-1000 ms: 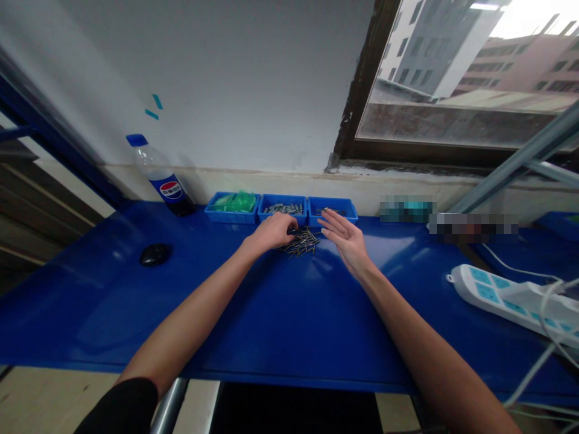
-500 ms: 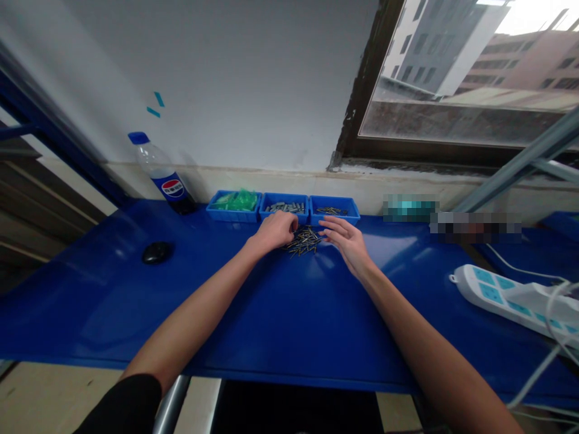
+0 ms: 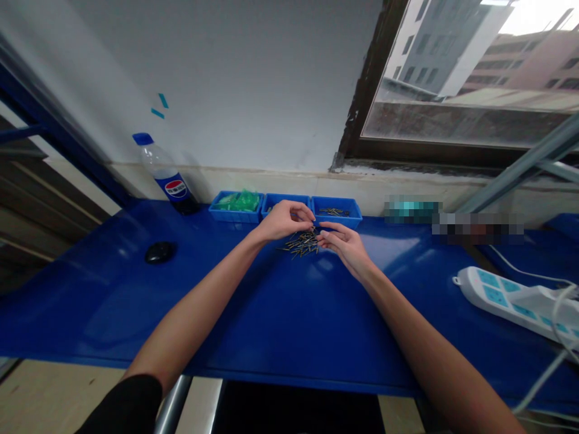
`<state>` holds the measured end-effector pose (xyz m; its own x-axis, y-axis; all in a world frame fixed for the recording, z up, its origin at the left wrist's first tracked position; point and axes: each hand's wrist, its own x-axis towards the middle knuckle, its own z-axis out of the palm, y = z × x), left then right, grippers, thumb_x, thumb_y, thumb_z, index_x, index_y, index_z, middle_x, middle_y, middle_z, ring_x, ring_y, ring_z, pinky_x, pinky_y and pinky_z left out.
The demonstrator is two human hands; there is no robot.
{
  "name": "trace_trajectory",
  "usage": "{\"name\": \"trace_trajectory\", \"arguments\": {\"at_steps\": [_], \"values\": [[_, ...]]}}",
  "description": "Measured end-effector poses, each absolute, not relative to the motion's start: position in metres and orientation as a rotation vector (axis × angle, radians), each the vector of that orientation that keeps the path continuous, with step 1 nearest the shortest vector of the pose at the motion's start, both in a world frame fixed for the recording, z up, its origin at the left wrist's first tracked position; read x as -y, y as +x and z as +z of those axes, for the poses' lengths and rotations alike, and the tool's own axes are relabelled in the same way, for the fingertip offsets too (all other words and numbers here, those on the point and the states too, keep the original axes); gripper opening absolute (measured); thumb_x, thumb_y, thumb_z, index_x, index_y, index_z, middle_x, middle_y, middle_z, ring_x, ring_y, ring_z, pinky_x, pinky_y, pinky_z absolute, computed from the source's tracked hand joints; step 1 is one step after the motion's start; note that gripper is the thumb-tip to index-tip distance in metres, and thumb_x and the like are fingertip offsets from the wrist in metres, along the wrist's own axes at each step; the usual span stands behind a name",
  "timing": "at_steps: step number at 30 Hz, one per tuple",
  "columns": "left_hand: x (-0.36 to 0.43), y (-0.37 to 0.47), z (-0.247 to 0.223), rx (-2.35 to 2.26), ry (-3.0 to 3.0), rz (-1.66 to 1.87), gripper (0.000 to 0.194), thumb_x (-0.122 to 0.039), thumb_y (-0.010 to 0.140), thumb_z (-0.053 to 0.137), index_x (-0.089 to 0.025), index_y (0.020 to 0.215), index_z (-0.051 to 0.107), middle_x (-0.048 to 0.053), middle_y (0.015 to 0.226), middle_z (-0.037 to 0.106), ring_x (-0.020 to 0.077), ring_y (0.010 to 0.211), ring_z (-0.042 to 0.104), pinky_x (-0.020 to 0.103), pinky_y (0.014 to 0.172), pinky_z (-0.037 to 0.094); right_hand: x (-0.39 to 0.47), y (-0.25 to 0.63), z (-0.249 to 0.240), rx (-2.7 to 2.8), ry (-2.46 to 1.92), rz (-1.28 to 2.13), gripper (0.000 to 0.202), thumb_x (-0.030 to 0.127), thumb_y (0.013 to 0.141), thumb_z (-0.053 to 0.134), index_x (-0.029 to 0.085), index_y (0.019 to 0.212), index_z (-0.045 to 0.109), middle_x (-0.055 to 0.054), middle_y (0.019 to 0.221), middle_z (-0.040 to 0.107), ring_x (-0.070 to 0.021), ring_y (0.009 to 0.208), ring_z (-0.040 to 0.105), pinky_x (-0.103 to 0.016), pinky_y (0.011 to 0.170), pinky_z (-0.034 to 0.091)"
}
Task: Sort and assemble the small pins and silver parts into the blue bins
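A loose pile of slim dark and brassy metal pieces (image 3: 302,244), perhaps screws or bits, lies on the blue table in front of several small bins. Above the pile's back edge is my left hand (image 3: 286,219), its thumb and fingers pinched together; anything between the tips is too small to make out. My right hand (image 3: 342,242) comes in from the right, fingertips beside the pile and close to the left fingers. Its index finger is stretched out, with a gap to the other fingers. My left hand partly hides the middle blue bin (image 3: 289,199).
The right blue bin (image 3: 346,220) holds similar metal pieces; the left one (image 3: 235,216) holds green plastic bags. A cola bottle (image 3: 174,187) and a black mouse (image 3: 159,252) are at left. At right lies a white power strip (image 3: 511,298) with cables.
My left hand has lifted from the pile and moved right, towards my right hand. My right hand's fingers have come closer to the left ones and curled a little.
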<state>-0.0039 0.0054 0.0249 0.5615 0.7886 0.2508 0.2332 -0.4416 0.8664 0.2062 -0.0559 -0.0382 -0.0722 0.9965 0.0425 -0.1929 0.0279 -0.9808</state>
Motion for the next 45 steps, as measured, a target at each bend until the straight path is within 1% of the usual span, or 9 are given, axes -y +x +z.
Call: {"name": "trace_trajectory", "arguments": {"at_steps": [4,20,24,26,28,32,36,40,45], "values": [[-0.005,-0.003,0.024,-0.777,1.895,0.835,0.02,-0.022,0.074,0.078,-0.013,0.091,0.075,0.008,0.089,0.078,0.0181,0.084,0.075,0.033,0.082,0.059,0.058,0.204,-0.035,1.081,-0.962,1.372,0.04,0.042,0.066,0.092,0.02,0.097,0.077,-0.007,0.088,0.08,-0.0194,0.079,0.073,-0.035,0.079,0.057],[-0.01,-0.008,0.019,-0.846,2.122,0.613,0.017,-0.016,0.074,0.068,-0.015,0.088,0.078,0.006,0.086,0.079,0.0179,0.081,0.073,0.029,0.079,0.057,0.053,0.207,-0.045,1.14,-1.052,1.294,0.036,0.043,0.065,0.093,0.019,0.088,0.08,-0.006,0.078,0.078,-0.0209,0.072,0.072,-0.038,0.077,0.058],[-0.021,-0.022,0.018,-1.098,2.309,0.616,0.022,-0.014,0.075,0.063,-0.016,0.088,0.08,0.006,0.085,0.078,0.0188,0.081,0.072,0.028,0.077,0.054,0.051,0.21,-0.044,1.123,-0.956,1.121,0.046,0.04,0.07,0.09,0.024,0.111,0.077,-0.009,0.115,0.078,-0.0283,0.109,0.073,-0.045,0.097,0.056],[-0.027,-0.03,0.017,-1.162,2.386,0.517,0.025,-0.011,0.073,0.062,-0.017,0.089,0.08,0.007,0.085,0.078,0.0194,0.079,0.071,0.028,0.076,0.053,0.052,0.212,-0.042,1.13,-0.908,1.078,0.057,0.035,0.072,0.088,0.029,0.126,0.071,-0.008,0.138,0.068,-0.0298,0.126,0.065,-0.046,0.106,0.052],[-0.029,-0.037,0.015,-1.209,2.461,0.379,0.031,-0.007,0.068,0.063,-0.017,0.092,0.08,0.008,0.09,0.078,0.021,0.082,0.071,0.029,0.075,0.052,0.052,0.213,-0.04,1.137,-0.897,1.086,0.062,0.031,0.074,0.086,0.032,0.132,0.067,-0.006,0.149,0.06,-0.0299,0.133,0.06,-0.047,0.109,0.05],[-0.024,-0.038,0.01,-1.413,2.493,0.176,0.043,0.002,0.059,0.064,-0.018,0.094,0.079,0.012,0.093,0.075,0.0271,0.088,0.07,0.034,0.078,0.052,0.054,0.212,-0.04,1.129,-0.918,1.135,0.059,0.029,0.075,0.084,0.031,0.132,0.068,-0.007,0.146,0.062,-0.03,0.129,0.063,-0.048,0.109,0.05],[-0.015,-0.032,0.007,-1.496,2.386,0.244,0.038,0.007,0.056,0.062,-0.017,0.082,0.075,0.012,0.08,0.069,0.0318,0.086,0.069,0.042,0.084,0.052,0.056,0.21,-0.038,1.137,-0.963,1.161,0.054,0.033,0.076,0.084,0.029,0.128,0.07,-0.01,0.142,0.065,-0.0315,0.123,0.066,-0.047,0.101,0.055],[-0.015,-0.03,0.006,-1.457,2.41,0.213,0.037,0.005,0.057,0.062,-0.018,0.083,0.076,0.007,0.072,0.067,0.0266,0.079,0.069,0.037,0.083,0.052,0.057,0.209,-0.036,1.126,-0.963,1.191,0.049,0.035,0.077,0.084,0.027,0.123,0.072,-0.011,0.136,0.069,-0.0289,0.11,0.071,-0.043,0.092,0.057],[-0.017,-0.027,0.012,-1.26,2.476,0.168,0.04,-0.001,0.061,0.065,-0.019,0.094,0.079,0.006,0.079,0.074,0.0213,0.074,0.068,0.032,0.078,0.052,0.058,0.209,-0.037,1.117,-0.999,1.206,0.045,0.036,0.075,0.085,0.024,0.117,0.073,-0.01,0.12,0.076,-0.0233,0.093,0.073,-0.039,0.082,0.058]]}}
